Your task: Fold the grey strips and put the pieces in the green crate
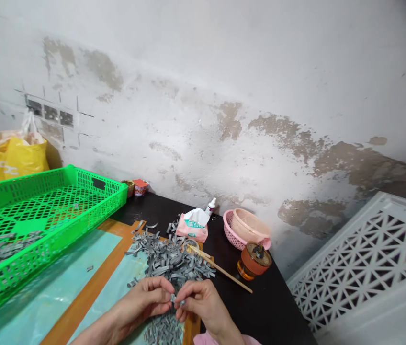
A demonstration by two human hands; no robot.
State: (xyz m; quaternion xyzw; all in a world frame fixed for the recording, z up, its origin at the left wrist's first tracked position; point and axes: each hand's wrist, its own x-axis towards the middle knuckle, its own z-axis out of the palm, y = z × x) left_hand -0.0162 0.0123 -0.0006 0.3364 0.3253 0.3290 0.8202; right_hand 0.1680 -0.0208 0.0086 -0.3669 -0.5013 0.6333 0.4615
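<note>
Close together at the bottom centre are my left hand (145, 297) and my right hand (205, 301), both closed in a pinch. Between their fingertips is a small grey piece (173, 298), partly hidden by the fingers. Just beyond them spreads a heap of curved grey strips (176, 256). Below my hands lies a second pile of smaller grey pieces (163, 329). Both piles rest on a board with a pale blue-green sheet (98, 306) and orange-brown bands. A wooden-handled brush (230, 274) lies at the heap's right side.
A green plastic crate (72, 225) with grey pieces inside stands at left. Behind the heap are a tissue pack (192, 227) and a white bottle (210, 206). Pink baskets (246, 225) and a jar (255, 261) stand at right, near a white lattice crate (364, 273). A yellow bag (19, 155) is far left.
</note>
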